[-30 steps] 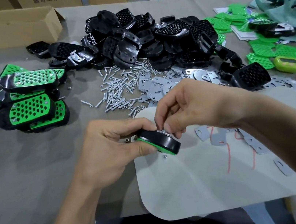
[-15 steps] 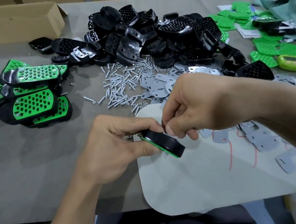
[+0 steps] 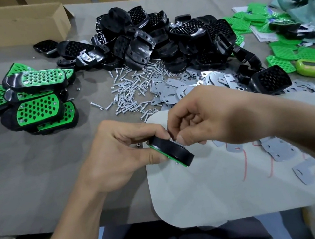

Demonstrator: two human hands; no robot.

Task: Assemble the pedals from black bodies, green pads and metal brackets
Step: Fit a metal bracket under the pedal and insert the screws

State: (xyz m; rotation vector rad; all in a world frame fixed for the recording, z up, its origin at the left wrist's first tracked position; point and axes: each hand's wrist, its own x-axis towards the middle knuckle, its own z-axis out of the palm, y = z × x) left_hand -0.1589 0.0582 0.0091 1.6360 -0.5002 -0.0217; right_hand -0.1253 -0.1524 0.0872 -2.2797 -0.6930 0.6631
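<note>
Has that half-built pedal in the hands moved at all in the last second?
No. The pedal stays over the grey mat's left edge, held by the left hand.

One half-built pedal (image 3: 171, 152), about six finished pedals (image 3: 38, 108) in a stack, one open cardboard box (image 3: 16, 28) and one yellow-green oval gadget (image 3: 310, 67) can be counted, while black bodies (image 3: 141, 46), screws (image 3: 128, 91), metal brackets (image 3: 170, 90) and loose green pads (image 3: 285, 53) lie in heaps too many to count.
</note>
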